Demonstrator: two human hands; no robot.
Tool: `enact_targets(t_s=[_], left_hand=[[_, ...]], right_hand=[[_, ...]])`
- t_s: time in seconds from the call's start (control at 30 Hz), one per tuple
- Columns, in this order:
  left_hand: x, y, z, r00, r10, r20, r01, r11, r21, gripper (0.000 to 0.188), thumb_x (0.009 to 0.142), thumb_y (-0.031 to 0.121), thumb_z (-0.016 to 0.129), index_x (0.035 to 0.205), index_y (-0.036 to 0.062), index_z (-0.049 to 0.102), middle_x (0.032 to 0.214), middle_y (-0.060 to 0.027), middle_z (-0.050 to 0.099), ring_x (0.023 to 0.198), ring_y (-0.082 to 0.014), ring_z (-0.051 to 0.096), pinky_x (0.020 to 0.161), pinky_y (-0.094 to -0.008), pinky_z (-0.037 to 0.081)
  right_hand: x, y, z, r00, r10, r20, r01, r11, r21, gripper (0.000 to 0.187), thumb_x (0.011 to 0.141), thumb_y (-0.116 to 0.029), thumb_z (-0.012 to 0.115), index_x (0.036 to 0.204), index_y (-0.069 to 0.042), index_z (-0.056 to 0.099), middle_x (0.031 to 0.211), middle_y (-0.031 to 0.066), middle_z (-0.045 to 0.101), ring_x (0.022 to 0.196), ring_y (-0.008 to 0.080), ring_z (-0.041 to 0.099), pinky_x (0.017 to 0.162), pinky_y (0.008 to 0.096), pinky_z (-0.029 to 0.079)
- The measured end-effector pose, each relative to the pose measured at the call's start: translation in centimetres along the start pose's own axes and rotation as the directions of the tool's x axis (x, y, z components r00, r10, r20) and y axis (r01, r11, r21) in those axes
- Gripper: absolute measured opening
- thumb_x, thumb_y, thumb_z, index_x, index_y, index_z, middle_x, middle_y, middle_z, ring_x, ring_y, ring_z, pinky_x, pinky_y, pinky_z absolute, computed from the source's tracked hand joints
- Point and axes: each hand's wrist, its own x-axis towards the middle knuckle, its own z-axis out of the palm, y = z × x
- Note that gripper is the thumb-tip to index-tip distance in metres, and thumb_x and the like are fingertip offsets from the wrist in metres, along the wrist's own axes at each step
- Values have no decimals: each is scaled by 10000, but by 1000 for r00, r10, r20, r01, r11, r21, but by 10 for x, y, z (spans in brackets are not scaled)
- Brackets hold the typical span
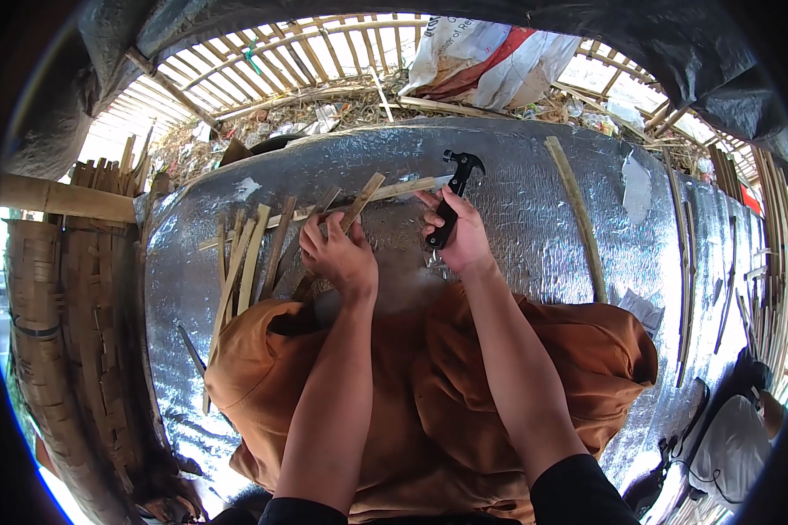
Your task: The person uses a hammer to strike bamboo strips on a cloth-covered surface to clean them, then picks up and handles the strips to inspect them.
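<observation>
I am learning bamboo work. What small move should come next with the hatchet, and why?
Probably bring the hatchet down onto the bamboo strip. The right hand holds its blade just above the strip, and the left hand steadies the strip on the silver mat.

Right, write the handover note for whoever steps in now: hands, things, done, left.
Left hand: grips a bamboo strip, tilted over the silver mat.
Right hand: closed on a black hatchet, head by the long slat.
Things: split strips fanned at left; one curved strip at right.
Done: several strips lie cut.
Left: the held strip looks unfinished.
</observation>
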Motion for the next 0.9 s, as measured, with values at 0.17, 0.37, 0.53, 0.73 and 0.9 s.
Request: enact_targets(t_s=[0.17,0.37,0.53,0.73,0.9], left_hand=[[0,2,-1,999,-44,24,45,998,-32,328,806,170,813,1088,136,648,1246,-123,555,1242,-376,497,958,-545,412],[6,-1,-6,1000,-3,-11,3,999,-54,341,804,180,815,1105,155,657,1245,-105,557,1225,-359,506,959,-546,405],[23,19,-27,996,-17,-85,18,1000,8,389,820,179,796,1180,170,649,1271,-64,551,1219,-333,518,948,-537,406],[39,46,-33,942,332,40,-334,941,57,494,771,164,819,1242,183,669,1261,-37,530,1179,-283,510,911,-490,395],[52,38,-24,879,458,129,-472,875,108,439,754,164,827,1180,176,728,1212,-20,535,1169,-260,505,921,-477,381]], right_hand=[[-1,-3,0,1000,3,-3,-3,1000,4,261,923,-235,740,1054,-153,530,1195,171,664,677,115,530,623,315,483],[-5,-6,14,999,-20,38,19,1000,11,258,925,-218,730,1073,-129,537,1212,192,657,685,119,534,644,312,487],[-13,-13,32,995,-56,86,59,998,-36,256,917,-207,725,1077,-101,556,1195,187,667,684,125,529,631,309,477],[-17,-20,45,988,-78,130,90,992,-90,236,912,-216,732,1036,-97,570,1124,143,686,644,116,519,577,299,459],[-17,-19,47,993,-60,103,70,992,-103,254,900,-208,743,1030,-94,557,977,74,658,619,115,533,560,303,462]])
